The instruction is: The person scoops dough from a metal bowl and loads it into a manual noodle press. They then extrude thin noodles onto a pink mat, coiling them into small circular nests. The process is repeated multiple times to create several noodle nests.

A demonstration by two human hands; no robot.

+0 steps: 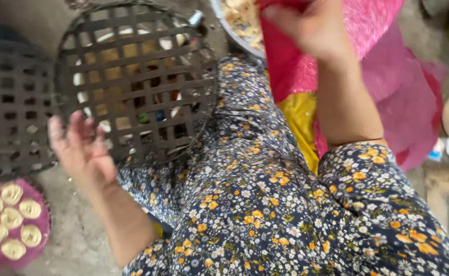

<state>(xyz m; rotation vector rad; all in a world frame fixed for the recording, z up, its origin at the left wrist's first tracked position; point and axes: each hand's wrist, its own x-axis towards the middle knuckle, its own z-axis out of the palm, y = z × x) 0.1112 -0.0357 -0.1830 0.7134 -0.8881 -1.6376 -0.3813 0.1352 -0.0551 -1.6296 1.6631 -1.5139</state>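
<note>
Left hand (81, 148) is spread open, fingers just touching the lower edge of a round dark woven lattice tray (137, 76) tilted over a bowl. Right hand (314, 28) is up top, blurry, pinching red cloth (280, 66) beside a metal bowl (234, 30); small yellow rounds sit on a pink tray (40, 240) bottom left.

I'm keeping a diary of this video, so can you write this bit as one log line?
left hand: open, touching woven tray | right hand: on red cloth | nearby: pink tray of yellow rounds
</note>
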